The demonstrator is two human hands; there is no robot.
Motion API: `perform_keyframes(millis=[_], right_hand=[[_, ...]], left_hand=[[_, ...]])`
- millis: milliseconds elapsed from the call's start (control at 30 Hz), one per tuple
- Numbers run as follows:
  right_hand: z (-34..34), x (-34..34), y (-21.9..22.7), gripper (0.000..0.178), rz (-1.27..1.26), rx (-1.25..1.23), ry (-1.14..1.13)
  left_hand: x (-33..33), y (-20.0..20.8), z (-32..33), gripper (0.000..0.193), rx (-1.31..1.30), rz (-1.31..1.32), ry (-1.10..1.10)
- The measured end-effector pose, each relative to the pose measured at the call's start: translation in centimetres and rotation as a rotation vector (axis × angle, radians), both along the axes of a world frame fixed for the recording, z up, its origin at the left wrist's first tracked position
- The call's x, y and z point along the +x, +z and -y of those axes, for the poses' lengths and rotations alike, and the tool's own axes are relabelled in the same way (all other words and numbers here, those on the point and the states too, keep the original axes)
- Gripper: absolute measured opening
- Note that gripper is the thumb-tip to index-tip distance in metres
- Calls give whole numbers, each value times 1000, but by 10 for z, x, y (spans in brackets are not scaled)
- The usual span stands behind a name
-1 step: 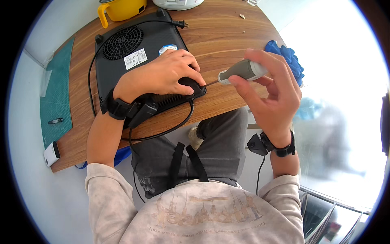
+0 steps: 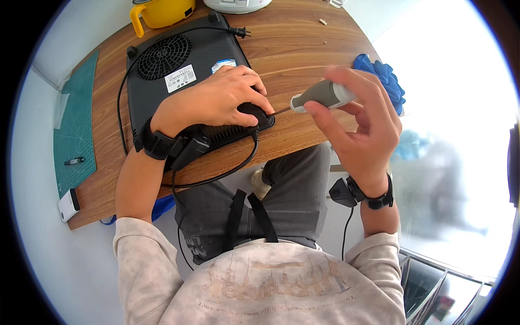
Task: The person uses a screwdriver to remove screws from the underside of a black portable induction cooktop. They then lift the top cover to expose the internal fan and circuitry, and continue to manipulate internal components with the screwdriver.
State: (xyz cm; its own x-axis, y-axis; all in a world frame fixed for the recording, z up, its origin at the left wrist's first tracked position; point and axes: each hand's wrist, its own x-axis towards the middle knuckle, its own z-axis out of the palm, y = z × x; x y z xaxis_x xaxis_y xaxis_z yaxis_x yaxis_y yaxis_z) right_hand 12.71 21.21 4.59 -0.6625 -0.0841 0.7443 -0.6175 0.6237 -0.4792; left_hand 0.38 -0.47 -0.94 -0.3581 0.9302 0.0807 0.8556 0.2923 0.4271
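A black induction cooker (image 2: 153, 96) lies underside up on the wooden table, its round fan grille (image 2: 164, 57) at the upper left. My left hand (image 2: 227, 93) is closed over the cooker's near right corner, with fingers and thumb around a dark raised part. Out to the right, my right hand (image 2: 371, 122) grips a grey and white screwdriver (image 2: 324, 95) by its thick handle, thumb on one side and fingers on the other. The thin shaft slants down to that corner, beside my left fingertips. What the tip touches is too small to make out.
A power cord with a plug (image 2: 241, 32) crosses the cooker's far side. Behind stand a yellow pot (image 2: 162, 12) and a white appliance (image 2: 238, 4). Blue cloth (image 2: 383, 78) lies at the right edge. A green cutting mat (image 2: 76, 124) bearing a pen (image 2: 74, 161) is at left.
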Motion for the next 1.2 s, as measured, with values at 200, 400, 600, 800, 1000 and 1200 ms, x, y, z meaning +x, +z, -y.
perform_keyframes(millis=[200,400,600,800,1000,1200], right_hand=[[4,0,4,44,-125,218,152],[8,1,17,43,-25,209,154],[8,5,14,42,69,176,165],[14,-1,16,47,37,188,150],[8,-4,16,41,-75,249,159],[11,-3,14,43,12,104,186]], left_hand=[[-2,-5,0,30,42,-50,-16],[1,-5,3,30,89,-71,-6],[1,0,0,30,84,50,44],[0,-2,0,27,39,-38,11],[1,-5,2,28,84,-58,17],[-2,-6,2,30,58,-71,-2]])
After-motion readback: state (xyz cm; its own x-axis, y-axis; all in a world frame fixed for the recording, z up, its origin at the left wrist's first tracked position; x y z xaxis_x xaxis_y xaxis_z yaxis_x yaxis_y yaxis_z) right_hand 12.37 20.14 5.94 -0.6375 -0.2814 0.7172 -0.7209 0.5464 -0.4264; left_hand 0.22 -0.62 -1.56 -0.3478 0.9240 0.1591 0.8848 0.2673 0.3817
